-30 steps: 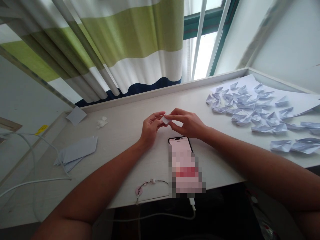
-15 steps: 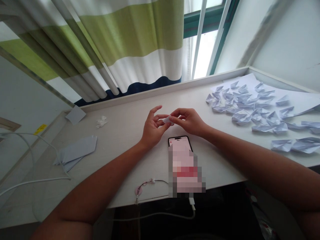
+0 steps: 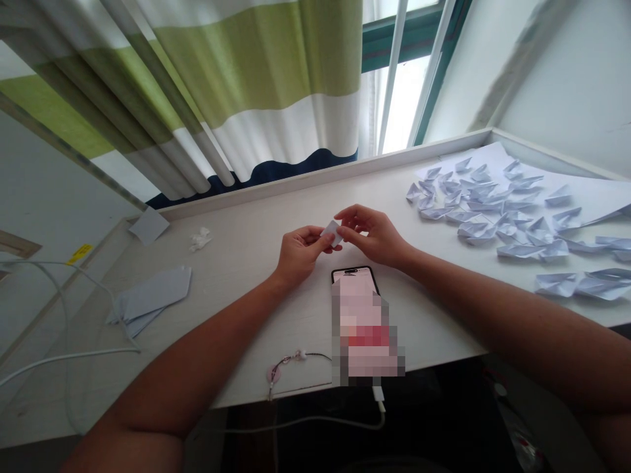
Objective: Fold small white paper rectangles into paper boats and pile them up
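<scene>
Between my hands, above the tabletop, is a small folded piece of white paper (image 3: 332,232). My left hand (image 3: 302,252) is closed on its left side, thumb on the near face and fingers behind. At the right edge, the thumb of my right hand (image 3: 372,233) touches the paper, with the index finger curved over its top; the other fingers are partly hidden. Just below the hands lies a phone (image 3: 362,279), its screen mostly pixelated. Many folded paper boats (image 3: 486,197) spread over the right of the table, some on a large white sheet (image 3: 586,187).
On the left lie a stack of paper sheets (image 3: 158,292), a crumpled white scrap (image 3: 200,239) and a single square of paper (image 3: 149,225). White cables (image 3: 69,358) loop at the left edge. A beaded strap (image 3: 286,360) and charging cable (image 3: 378,394) are at the table's front edge.
The folded paper has turned and shows a broader face. My left index finger, raised before, has come down behind the paper. My right index finger has lifted slightly.
</scene>
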Available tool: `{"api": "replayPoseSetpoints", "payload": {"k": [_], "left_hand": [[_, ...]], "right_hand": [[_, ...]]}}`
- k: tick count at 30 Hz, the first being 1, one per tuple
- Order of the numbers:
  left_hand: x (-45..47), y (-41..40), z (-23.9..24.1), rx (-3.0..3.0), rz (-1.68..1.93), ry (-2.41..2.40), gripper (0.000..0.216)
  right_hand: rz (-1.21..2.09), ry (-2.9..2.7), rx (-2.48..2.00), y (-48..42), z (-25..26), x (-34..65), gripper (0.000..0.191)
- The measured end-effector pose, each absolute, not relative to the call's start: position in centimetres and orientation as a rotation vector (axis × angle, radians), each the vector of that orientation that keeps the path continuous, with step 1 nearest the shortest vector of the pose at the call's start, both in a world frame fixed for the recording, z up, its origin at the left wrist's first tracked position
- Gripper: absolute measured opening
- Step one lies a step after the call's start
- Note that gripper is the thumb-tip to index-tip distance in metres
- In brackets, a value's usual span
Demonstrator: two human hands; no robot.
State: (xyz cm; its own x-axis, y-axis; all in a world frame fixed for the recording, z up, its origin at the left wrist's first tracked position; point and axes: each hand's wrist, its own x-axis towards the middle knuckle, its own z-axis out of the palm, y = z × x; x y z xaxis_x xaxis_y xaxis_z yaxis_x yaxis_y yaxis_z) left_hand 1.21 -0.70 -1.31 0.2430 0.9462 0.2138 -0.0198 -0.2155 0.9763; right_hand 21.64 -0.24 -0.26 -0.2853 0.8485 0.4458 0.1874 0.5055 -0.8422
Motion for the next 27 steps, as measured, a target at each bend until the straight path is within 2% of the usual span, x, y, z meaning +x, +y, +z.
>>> {"api": "replayPoseSetpoints", "payload": {"k": [3,12,17,27], "left_hand": [[1.06,-0.4,-1.5,1.391,1.208,0.933,0.043],[0.98,-0.14,-1.61,1.259,1.19,0.815,0.047],[1.03,-0.38,-1.47,1.226,1.192,0.793,0.059],[0.66,-0.56,-1.1,1.239,1.181,0.667,0.031]], "right_hand": [[0.739,-1.898,-0.793,-0.11,-0.15,22.1,0.034],[0.734,-1.907,-0.752,0.49,-0.74,22.3,0.024],[0.742,-1.926,-0.693,0.36,-0.58,22.34,0.026],[0.797,-1.836,-0.782,0.27,-0.26,22.46,0.027]]}}
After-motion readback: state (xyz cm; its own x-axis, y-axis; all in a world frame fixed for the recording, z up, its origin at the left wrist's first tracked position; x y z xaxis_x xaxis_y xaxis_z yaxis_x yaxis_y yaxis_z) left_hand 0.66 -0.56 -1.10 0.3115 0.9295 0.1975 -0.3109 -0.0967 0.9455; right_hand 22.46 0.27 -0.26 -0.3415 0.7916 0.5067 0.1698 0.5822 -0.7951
